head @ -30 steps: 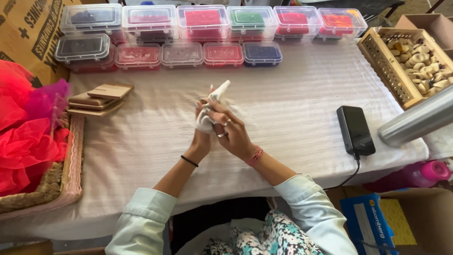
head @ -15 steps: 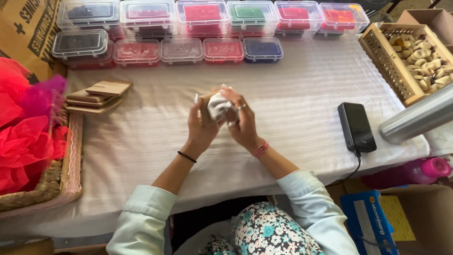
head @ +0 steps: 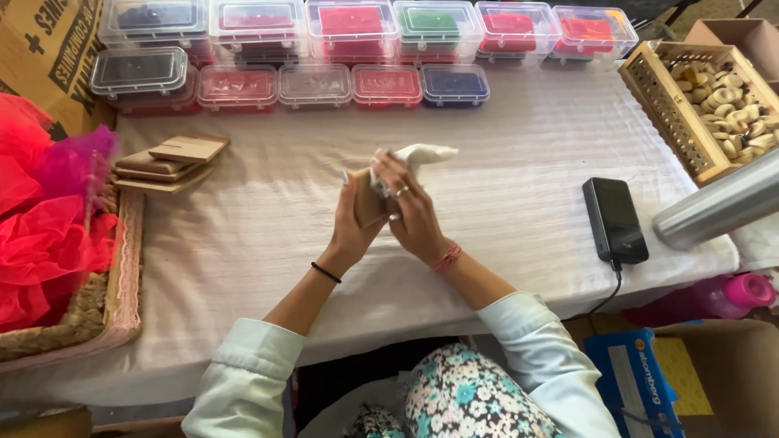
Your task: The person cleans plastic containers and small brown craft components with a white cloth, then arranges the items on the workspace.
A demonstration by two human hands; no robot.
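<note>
Both hands closed on work, raised above the worktop [head: 243,243].
Left hand [head: 357,219] grips a small wooden block [head: 365,199]; right hand [head: 410,211] pinches white cloth [head: 426,154] against it; best kept taut, flat.

Clear lidded boxes [head: 349,49] along back; wooden pieces [head: 166,162] left; black phone [head: 614,219] right.

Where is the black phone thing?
In the head view, the black device lies on the white table, right of the hands, below the wooden crate.
</note>
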